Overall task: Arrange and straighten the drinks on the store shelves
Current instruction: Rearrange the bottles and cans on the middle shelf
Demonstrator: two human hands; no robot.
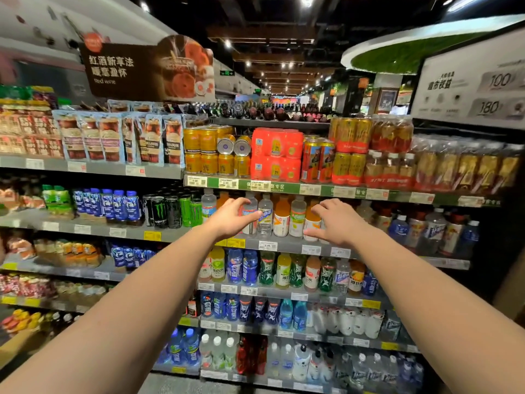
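Fingers (250, 213) of the left hand (231, 220) are loosely curved and slightly spread, thumb below, reaching around a clear bottle (250, 216) with a red-and-white label; whether they actually grip it or only brush it I cannot tell from here. That bottle stands on the second shelf (284, 245) from the top of the drinks bay, in a front row of upright bottles.

Going left to right along that level: blue-labelled bottles (113, 204) and black and green cans (173, 211) sit on the neighbouring shelf section, then a clear bottle with a blue label (208, 206) just left of the left hand. Between the two hands stand a clear bottle (265, 216), an orange bottle (282, 217) and a pale bottle with a green label (297, 217), close together.

The right hand (335, 223) hovers with its fingers spread and slightly bent, thumb pointing left toward the base of an orange bottle (312, 223). It appears to hold nothing; contact is unclear.

Above, gold cans (208, 155) are stacked, two lying on their sides (234, 145), beside red multipacks (277, 155). Lower shelves carry more bottles (250, 270) in rows.
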